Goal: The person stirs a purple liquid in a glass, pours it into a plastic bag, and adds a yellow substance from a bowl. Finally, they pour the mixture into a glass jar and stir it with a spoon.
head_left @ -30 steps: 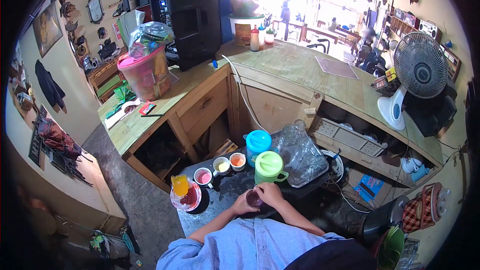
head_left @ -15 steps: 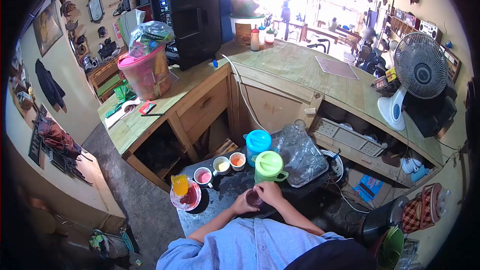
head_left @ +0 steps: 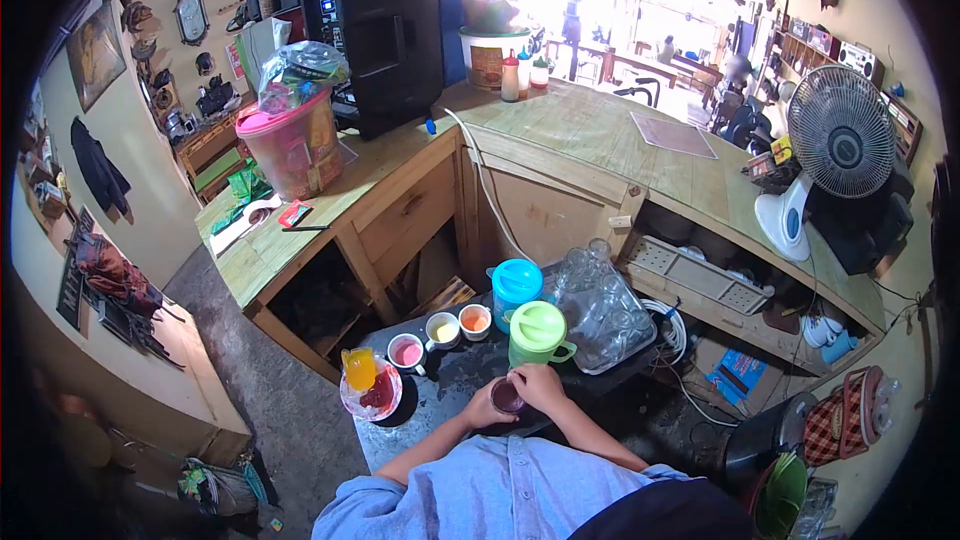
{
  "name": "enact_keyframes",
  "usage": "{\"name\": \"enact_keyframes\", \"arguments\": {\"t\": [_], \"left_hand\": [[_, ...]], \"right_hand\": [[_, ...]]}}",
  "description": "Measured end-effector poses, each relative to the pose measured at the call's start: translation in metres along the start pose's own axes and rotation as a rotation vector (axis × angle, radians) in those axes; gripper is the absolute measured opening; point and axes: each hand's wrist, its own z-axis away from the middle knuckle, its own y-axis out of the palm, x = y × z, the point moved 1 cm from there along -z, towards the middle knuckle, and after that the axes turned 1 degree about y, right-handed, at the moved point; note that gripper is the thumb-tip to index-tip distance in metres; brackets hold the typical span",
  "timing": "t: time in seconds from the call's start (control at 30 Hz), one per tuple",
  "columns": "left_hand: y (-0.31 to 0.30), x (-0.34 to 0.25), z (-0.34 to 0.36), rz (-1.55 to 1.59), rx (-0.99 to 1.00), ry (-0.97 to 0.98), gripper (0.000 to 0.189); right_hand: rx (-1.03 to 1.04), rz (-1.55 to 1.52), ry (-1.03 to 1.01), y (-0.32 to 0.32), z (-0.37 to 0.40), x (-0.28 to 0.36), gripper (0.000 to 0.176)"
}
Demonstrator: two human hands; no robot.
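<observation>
My left hand (head_left: pixel 484 408) is wrapped round a small cup (head_left: pixel 508 398) with dark brown contents, held close to my body at the table's near edge. Over the cup's rim sits my right hand (head_left: pixel 539 387), its fingers closed together; whatever they pinch is hidden. Just beyond stand a green lidded pitcher (head_left: pixel 537 332) and a blue lidded pitcher (head_left: pixel 517 283). To the left are a cup of pink contents (head_left: pixel 406 351), a cup of pale yellow (head_left: pixel 442 331) and a cup of orange (head_left: pixel 475 321). A bowl smeared with red (head_left: pixel 349 405) has a translucent yellow-orange container (head_left: pixel 358 369) at its edge.
A metal tray (head_left: pixel 640 342) of clear glassware lies right of the pitchers. Around the dark table (head_left: pixel 440 395) runs a wooden counter (head_left: pixel 560 135) bearing a black speaker (head_left: pixel 375 45), a pink-lidded tub (head_left: pixel 295 145) and a fan (head_left: pixel 840 135). A coiled white cable (head_left: pixel 675 335) hangs at right.
</observation>
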Motion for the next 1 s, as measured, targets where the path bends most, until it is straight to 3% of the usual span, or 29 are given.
{"name": "enact_keyframes", "arguments": {"t": [0.17, 0.27, 0.33, 0.37, 0.43, 0.53, 0.73, 0.83, 0.93, 1.0], "left_hand": [[0.001, 0.000, 0.000, -0.009, 0.009, 0.012, 0.089], [0.001, 0.003, 0.000, -0.023, -0.002, 0.005, 0.089], [0.001, 0.005, -0.001, -0.020, 0.024, -0.009, 0.089], [0.001, 0.004, 0.000, -0.021, 0.025, -0.009, 0.089], [0.001, 0.003, 0.000, 0.014, 0.003, 0.000, 0.089], [0.001, 0.003, 0.001, -0.042, 0.001, -0.023, 0.090], [0.000, -0.001, 0.000, -0.045, 0.000, -0.010, 0.093], [0.000, 0.002, 0.000, -0.015, 0.012, -0.014, 0.092], [0.001, -0.001, 0.000, -0.019, -0.012, 0.046, 0.091], [0.000, 0.000, 0.000, -0.001, 0.013, 0.001, 0.092]], "right_hand": [[0.085, 0.014, 0.000, -0.008, -0.001, 0.005, 0.022], [-0.035, -0.001, 0.039, -0.012, 0.000, 0.010, 0.022], [0.118, 0.046, 0.039, -0.010, 0.000, 0.005, 0.023], [0.117, 0.045, 0.039, -0.007, -0.001, 0.004, 0.023], [-0.078, -0.076, 0.017, -0.004, -0.003, 0.004, 0.024], [0.091, 0.096, 0.058, -0.005, -0.002, 0.003, 0.025], [-0.071, -0.011, -0.018, -0.003, -0.001, 0.005, 0.024], [0.091, 0.029, 0.027, -0.006, -0.003, 0.003, 0.023], [-0.028, -0.053, 0.062, -0.009, -0.004, 0.008, 0.023], [0.041, 0.023, 0.045, -0.008, -0.004, 0.006, 0.023]]}}
